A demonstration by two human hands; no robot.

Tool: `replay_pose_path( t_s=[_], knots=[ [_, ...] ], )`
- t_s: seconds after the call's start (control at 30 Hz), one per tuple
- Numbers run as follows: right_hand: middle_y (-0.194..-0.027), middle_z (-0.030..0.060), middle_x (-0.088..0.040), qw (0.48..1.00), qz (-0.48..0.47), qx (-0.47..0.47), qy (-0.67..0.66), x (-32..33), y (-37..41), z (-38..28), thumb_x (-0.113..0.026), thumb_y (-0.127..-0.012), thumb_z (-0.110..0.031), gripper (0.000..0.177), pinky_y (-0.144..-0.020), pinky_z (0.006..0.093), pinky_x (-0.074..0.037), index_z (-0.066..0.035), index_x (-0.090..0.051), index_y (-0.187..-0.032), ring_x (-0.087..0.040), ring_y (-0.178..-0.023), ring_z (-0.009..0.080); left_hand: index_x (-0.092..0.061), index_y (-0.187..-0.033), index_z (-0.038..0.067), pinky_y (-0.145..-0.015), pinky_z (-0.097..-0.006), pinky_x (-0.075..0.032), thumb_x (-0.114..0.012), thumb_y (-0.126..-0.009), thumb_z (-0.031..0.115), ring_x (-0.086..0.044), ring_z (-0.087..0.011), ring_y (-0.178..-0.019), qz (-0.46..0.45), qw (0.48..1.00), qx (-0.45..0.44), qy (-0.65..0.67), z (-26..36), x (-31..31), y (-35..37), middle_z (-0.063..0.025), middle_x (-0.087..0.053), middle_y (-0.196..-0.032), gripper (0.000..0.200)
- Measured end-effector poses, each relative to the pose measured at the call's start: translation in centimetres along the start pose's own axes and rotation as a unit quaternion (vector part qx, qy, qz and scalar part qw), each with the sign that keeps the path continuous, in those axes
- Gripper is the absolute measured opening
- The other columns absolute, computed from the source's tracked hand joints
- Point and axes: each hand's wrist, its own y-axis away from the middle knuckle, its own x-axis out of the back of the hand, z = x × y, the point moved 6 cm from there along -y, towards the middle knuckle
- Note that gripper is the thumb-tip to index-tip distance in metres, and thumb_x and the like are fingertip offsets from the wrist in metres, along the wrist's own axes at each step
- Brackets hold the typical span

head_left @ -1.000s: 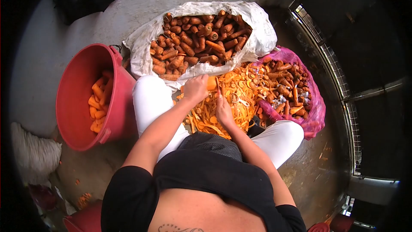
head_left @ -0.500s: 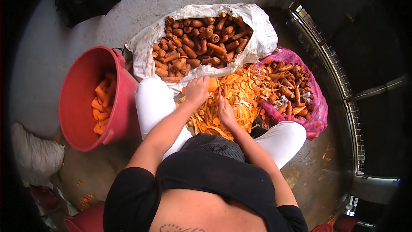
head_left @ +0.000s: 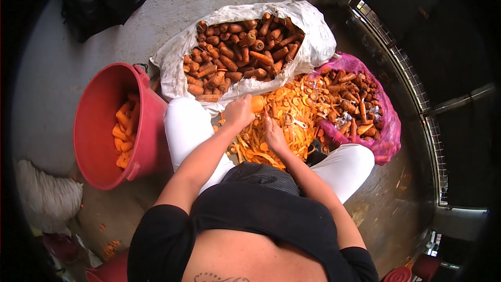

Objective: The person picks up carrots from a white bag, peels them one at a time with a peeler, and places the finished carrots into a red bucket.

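Observation:
My left hand is closed around a peeled orange carrot, whose end sticks out to the right. In my right hand is a small, thin red-handled tool, held upright against the carrot's cut end. Whether it is a knife or a peeler is too small to tell. Below both hands lies a heap of carrot peelings with round end slices among them. Just beyond, an open white sack holds many unpeeled carrots.
A large red tub at the left contains peeled carrots. On the right, a pink mesh bag holds darker carrots and scraps. A black bag hangs by the wall, and a white sack lies at lower left.
The view has tilted slightly, so the surroundings sit a little differently. Both hands keep nearly the same pose, with the carrot and the tool still together.

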Motion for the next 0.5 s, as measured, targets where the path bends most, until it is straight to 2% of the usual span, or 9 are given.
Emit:
replay_pose_path(
  t_s=[0.07, 0.17, 0.27, 0.37, 0.5],
  knots=[
    [-0.096, 0.0212, -0.058, 1.0, -0.007, -0.01, -0.002, 0.0, 0.0, 0.1, -0.027, -0.101, -0.043, 0.054, -0.083, 0.0382, -0.043, -0.001, -0.046, -0.129, -0.055, -0.089, 0.0334, -0.056, -0.091, 0.005, -0.07, -0.0418, -0.052, -0.063, -0.066, 0.006, -0.066, -0.0325, -0.08, 0.097, 0.992, -0.082, -0.009, -0.2, -0.2, 0.1, -0.0144, -0.067, -0.083, 0.026],
    [-0.091, 0.0209, -0.057, 1.0, -0.009, -0.021, 0.003, 0.0, -0.3, 0.4, -0.028, -0.101, -0.044, 0.053, -0.081, 0.0393, -0.043, 0.002, -0.049, -0.121, -0.055, -0.086, 0.0332, -0.057, -0.095, 0.006, -0.069, -0.0424, -0.052, -0.062, -0.067, 0.012, -0.066, -0.0328, -0.08, -0.019, 1.0, 0.016, 0.006, -0.9, -1.0, -0.4, -0.0152, -0.068, -0.083, 0.028],
    [-0.087, 0.0206, -0.057, 1.0, -0.001, -0.019, 0.012, 0.0, -0.3, 0.6, -0.028, -0.101, -0.044, 0.053, -0.079, 0.0401, -0.043, 0.003, -0.05, -0.114, -0.055, -0.083, 0.0335, -0.059, -0.101, 0.007, -0.071, -0.0416, -0.052, -0.061, -0.069, 0.014, -0.066, -0.0323, -0.083, -0.044, 0.997, 0.037, 0.046, -1.0, -0.6, -0.3, -0.0155, -0.068, -0.087, 0.033],
    [-0.086, 0.0213, -0.057, 0.999, 0.003, -0.008, 0.031, 0.3, -0.4, 0.7, -0.028, -0.101, -0.044, 0.053, -0.079, 0.0409, -0.043, 0.003, -0.05, -0.111, -0.056, -0.082, 0.0355, -0.057, -0.123, 0.008, -0.079, -0.0389, -0.052, -0.062, -0.063, 0.018, -0.065, -0.0314, -0.09, -0.093, 0.992, 0.063, 0.052, -1.3, -0.8, -0.6, -0.0158, -0.068, -0.1, 0.061],
    [-0.087, 0.024, -0.058, 0.998, 0.01, 0.008, 0.063, 0.2, -0.5, 1.2, -0.029, -0.101, -0.045, 0.052, -0.079, 0.0428, -0.043, 0.002, -0.049, -0.111, -0.056, -0.086, 0.0405, -0.056, -0.126, 0.009, -0.081, -0.0388, -0.052, -0.063, -0.062, 0.019, -0.065, -0.0317, -0.091, -0.112, 0.991, 0.05, 0.055, -1.6, -0.8, -0.6, -0.0177, -0.067, -0.1, 0.064]
  ],
)
